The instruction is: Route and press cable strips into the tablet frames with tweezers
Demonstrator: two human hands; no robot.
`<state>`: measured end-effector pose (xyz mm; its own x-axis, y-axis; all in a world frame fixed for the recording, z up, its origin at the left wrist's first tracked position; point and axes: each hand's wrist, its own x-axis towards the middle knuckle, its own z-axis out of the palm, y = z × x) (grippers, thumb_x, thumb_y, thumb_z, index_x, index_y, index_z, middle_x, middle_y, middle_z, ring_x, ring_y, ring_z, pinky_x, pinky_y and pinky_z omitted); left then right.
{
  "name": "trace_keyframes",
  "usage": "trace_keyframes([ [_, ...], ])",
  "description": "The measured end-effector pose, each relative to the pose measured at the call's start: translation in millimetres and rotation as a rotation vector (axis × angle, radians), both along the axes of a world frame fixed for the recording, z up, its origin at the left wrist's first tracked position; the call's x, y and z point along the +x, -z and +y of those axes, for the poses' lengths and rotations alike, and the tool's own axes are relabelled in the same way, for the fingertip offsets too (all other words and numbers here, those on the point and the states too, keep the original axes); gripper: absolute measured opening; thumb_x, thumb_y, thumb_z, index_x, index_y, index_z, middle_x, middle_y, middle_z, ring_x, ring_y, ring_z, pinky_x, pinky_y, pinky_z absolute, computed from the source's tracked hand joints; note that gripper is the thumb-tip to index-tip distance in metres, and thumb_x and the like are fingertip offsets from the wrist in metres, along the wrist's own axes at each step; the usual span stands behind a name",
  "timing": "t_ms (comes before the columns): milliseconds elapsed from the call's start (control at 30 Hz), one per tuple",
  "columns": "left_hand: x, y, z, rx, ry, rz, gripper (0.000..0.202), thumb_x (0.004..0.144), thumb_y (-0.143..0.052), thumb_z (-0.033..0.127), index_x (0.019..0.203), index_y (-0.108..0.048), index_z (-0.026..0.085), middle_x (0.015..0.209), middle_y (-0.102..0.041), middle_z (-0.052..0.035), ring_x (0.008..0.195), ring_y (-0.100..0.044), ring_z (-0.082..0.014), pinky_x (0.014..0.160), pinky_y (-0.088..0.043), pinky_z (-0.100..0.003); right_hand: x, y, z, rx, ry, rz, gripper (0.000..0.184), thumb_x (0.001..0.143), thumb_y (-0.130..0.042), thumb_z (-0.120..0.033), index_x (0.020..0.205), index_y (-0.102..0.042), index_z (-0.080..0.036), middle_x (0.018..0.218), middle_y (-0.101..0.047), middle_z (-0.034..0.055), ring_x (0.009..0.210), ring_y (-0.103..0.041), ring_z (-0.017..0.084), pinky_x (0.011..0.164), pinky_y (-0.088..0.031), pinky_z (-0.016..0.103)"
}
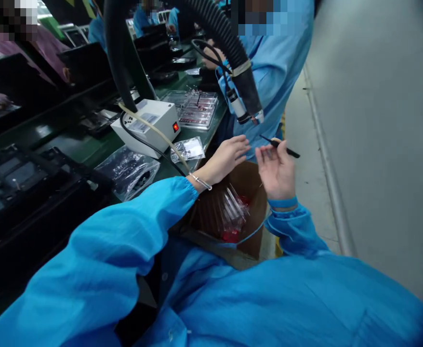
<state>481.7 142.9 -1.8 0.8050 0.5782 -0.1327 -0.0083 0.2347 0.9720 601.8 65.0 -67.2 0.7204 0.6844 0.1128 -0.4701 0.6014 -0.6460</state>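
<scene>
My left hand [229, 154] is stretched out over the edge of the bench, fingers extended and nothing visible in it. A metal bracelet [200, 181] circles that wrist. My right hand [276, 168] is turned palm up a little to its right. Between its thumb and forefinger are slim black tweezers [285, 149], with the thin tip pointing left. A blue wrist strap [283, 203] with a cord is around the right wrist. Just above both hands hangs the nozzle of a ribbed black hose [247, 86], with a black-and-white cylindrical device [236, 105] beside it.
Below my hands stands a cardboard box [257, 193] holding clear plastic trays. On the green bench are a white box [153, 125] with a lit red switch, clear parts trays [197, 108] and plastic bags [128, 168]. A co-worker in blue [287, 62] is close ahead.
</scene>
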Motion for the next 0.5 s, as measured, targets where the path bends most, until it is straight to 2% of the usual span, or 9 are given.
trace_keyframes([
  [67, 12, -6.1, -7, -0.115, -0.019, -0.098, 0.062, 0.094, -0.038, 0.011, 0.155, -0.028, 0.008, 0.164, -0.036, -0.0133, 0.147, -0.044, -0.0179, 0.123, -0.038, -0.032, 10, 6.3, 10, 0.001, -0.061, 0.126, 0.023, 0.099, -0.062, -0.04, 0.085, -0.069, -0.023, 0.077, -0.07, -0.0056, 0.082, -0.072, 0.006, 0.091, -0.064, 0.023],
  [167, 9, -16.6, -18, -0.14, -0.021, -0.178, 0.065, 0.093, -0.038, 0.01, 0.156, -0.023, 0.003, 0.164, -0.034, -0.0157, 0.147, -0.044, -0.0183, 0.122, -0.037, -0.03, 16, 12.7, 26, 0.028, -0.074, 0.188, 0.023, 0.097, -0.066, -0.041, 0.082, -0.068, -0.023, 0.079, -0.071, -0.0059, 0.086, -0.073, 0.006, 0.094, -0.064, 0.023],
  [233, -7, -19.8, -26, -0.118, -0.04, -0.181, 0.064, 0.093, -0.038, 0.011, 0.156, -0.023, 0.006, 0.165, -0.034, -0.0147, 0.148, -0.043, -0.0179, 0.123, -0.036, -0.031, 16, 13.5, 33, -0.011, 0.014, 0.046, 0.027, 0.095, -0.067, -0.046, 0.079, -0.067, -0.024, 0.079, -0.071, -0.0047, 0.09, -0.073, 0.007, 0.1, -0.062, 0.027],
  [267, -20, -20.5, -30, -0.096, -0.048, -0.17, 0.063, 0.093, -0.039, 0.012, 0.155, -0.025, 0.009, 0.165, -0.034, -0.0138, 0.148, -0.043, -0.0181, 0.122, -0.036, -0.032, 16, 12.6, 34, -0.092, 0.089, -0.135, 0.03, 0.095, -0.066, -0.048, 0.077, -0.067, -0.025, 0.079, -0.071, -0.0034, 0.094, -0.074, 0.01, 0.102, -0.062, 0.03],
  [367, -84, -25.0, -42, 0.098, 0.029, -0.099, 0.058, 0.091, -0.049, 0.017, 0.148, -0.039, 0.016, 0.158, -0.045, -0.0143, 0.141, -0.052, -0.0219, 0.118, -0.042, -0.037, 3, 5.0, 29, -0.432, 0.279, -0.931, 0.04, 0.101, -0.049, -0.055, 0.076, -0.067, -0.03, 0.081, -0.072, 0.0035, 0.11, -0.071, 0.021, 0.101, -0.062, 0.044],
  [400, -114, -29.1, -47, 0.213, 0.068, -0.048, 0.054, 0.091, -0.052, 0.018, 0.145, -0.043, 0.017, 0.153, -0.051, -0.0151, 0.136, -0.056, -0.023, 0.114, -0.045, -0.038, -5, 1.1, 26, -0.476, 0.275, -1.067, 0.045, 0.103, -0.041, -0.057, 0.076, -0.068, -0.033, 0.083, -0.072, 0.0066, 0.114, -0.069, 0.024, 0.097, -0.062, 0.047],
  [433, -147, -34.8, -52, 0.353, 0.085, 0.031, 0.049, 0.093, -0.053, 0.02, 0.142, -0.048, 0.017, 0.145, -0.059, -0.0153, 0.129, -0.061, -0.0232, 0.109, -0.048, -0.038, -16, -3.1, 23, -0.463, 0.224, -1.114, 0.059, 0.106, -0.022, -0.055, 0.081, -0.07, -0.033, 0.091, -0.074, 0.009, 0.121, -0.066, 0.025, 0.096, -0.06, 0.048],
  [467, -184, -42.0, -58, 0.51, 0.067, 0.145, 0.045, 0.095, -0.052, 0.021, 0.14, -0.051, 0.017, 0.136, -0.065, -0.0144, 0.122, -0.065, -0.0226, 0.103, -0.05, -0.037, -30, -7.6, 22, -0.474, 0.179, -1.17, 0.077, 0.106, 0.002, -0.046, 0.091, -0.071, -0.029, 0.104, -0.073, 0.0107, 0.13, -0.062, 0.023, 0.097, -0.058, 0.048],
  [500, -222, -50.1, -66, 0.674, 0.009, 0.295, 0.04, 0.098, -0.049, 0.024, 0.137, -0.053, 0.018, 0.127, -0.069, -0.0127, 0.113, -0.067, -0.0216, 0.097, -0.052, -0.035, -46, -12.5, 21, -0.609, 0.261, -1.115, 0.088, 0.102, 0.016, -0.036, 0.092, -0.071, -0.027, 0.108, -0.072, 0.0098, 0.13, -0.062, 0.02, 0.091, -0.058, 0.044],
])
